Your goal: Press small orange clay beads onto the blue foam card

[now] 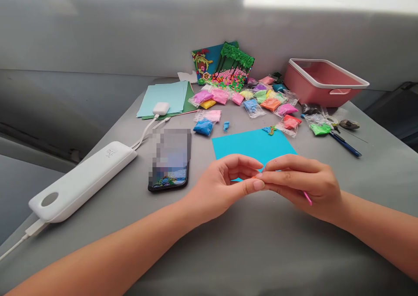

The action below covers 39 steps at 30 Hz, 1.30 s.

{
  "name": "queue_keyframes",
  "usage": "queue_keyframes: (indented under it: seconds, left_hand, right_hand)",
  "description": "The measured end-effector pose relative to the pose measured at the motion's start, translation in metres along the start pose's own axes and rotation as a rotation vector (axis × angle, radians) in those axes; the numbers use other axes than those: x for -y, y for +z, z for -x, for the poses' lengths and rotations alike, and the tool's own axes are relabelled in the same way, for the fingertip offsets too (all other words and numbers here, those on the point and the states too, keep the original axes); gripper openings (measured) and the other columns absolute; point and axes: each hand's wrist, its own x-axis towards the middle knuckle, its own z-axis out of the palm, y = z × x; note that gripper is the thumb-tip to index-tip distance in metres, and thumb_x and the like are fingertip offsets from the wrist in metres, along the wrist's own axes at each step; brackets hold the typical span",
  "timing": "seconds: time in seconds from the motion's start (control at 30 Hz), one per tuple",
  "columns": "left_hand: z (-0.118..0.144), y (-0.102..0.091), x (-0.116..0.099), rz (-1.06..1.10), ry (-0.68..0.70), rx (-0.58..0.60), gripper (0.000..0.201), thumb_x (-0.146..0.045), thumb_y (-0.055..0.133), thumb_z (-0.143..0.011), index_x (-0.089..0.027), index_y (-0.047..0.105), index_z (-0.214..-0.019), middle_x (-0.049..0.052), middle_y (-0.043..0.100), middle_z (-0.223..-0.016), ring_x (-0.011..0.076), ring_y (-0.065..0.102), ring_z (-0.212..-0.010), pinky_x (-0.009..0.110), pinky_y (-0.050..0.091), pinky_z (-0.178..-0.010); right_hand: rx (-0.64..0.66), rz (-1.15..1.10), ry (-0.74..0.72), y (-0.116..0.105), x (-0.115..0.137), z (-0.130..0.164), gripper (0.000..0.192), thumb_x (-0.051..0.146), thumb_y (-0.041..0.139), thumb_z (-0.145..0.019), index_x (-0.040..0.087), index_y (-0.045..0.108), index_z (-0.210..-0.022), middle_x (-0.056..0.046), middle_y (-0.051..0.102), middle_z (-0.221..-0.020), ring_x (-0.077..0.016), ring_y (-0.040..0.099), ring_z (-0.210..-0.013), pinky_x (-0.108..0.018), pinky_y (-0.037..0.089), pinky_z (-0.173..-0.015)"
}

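Above the near edge of a blue sheet of paper (243, 144), my two hands meet at the fingertips. My left hand (230, 178) is closed, thumb against fingers, on what looks like a tiny bit of orange clay (256, 177), mostly hidden. The fingers of my right hand (302, 178) are pressed together at the same spot. A thin pink stick (307, 198) pokes out below my right palm, its other end covered. Small blue, orange and green clay pieces (269, 130) form a patch at the sheet's far edge.
Several clay packets (219, 96) lie behind the sheet, near a loose blue clay lump (226, 126). Decorated clay pictures (235, 65) lean at the back beside a pink basket (320, 87). A phone (171, 156) and power bank (85, 180) lie left, a utility knife (346, 144) right.
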Motion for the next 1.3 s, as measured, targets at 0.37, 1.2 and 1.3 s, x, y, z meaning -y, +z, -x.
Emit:
queue_keyframes:
  seconds: [0.37,1.2,1.3]
  left_hand:
    - [0.003,0.001,0.008,0.020,0.011,0.009,0.030,-0.032,0.085,-0.078,-0.022,0.067,-0.101,-0.001,0.073,-0.087,0.0145,0.069,-0.089,0.029,0.054,-0.082]
    - [-0.008,-0.010,-0.011,-0.182,-0.122,-0.283,0.023,-0.037,0.078,-0.081,-0.020,0.068,-0.093,0.002,0.068,-0.095,0.0152,0.061,-0.081,0.028,0.052,-0.072]
    - [-0.012,-0.013,-0.006,-0.230,-0.077,-0.306,0.018,-0.037,0.070,-0.087,-0.020,0.071,-0.095,0.003,0.070,-0.089,0.0169,0.061,-0.083,0.031,0.051,-0.081]
  right_hand:
    - [0.010,-0.001,0.003,-0.004,0.006,-0.002,0.019,0.005,0.069,-0.089,0.017,0.071,-0.104,-0.008,0.073,-0.092,-0.0123,0.074,-0.079,-0.020,0.064,-0.076]
    - [0.006,-0.245,0.670,-0.002,-0.011,0.002,0.021,0.041,0.066,-0.094,0.021,0.070,-0.088,-0.001,0.063,-0.076,-0.0098,0.048,-0.058,-0.024,0.039,-0.050]
    - [0.029,-0.215,0.613,-0.002,-0.011,0.001,0.022,0.037,0.063,-0.096,0.021,0.073,-0.086,-0.003,0.069,-0.078,-0.0132,0.059,-0.068,-0.025,0.046,-0.058]
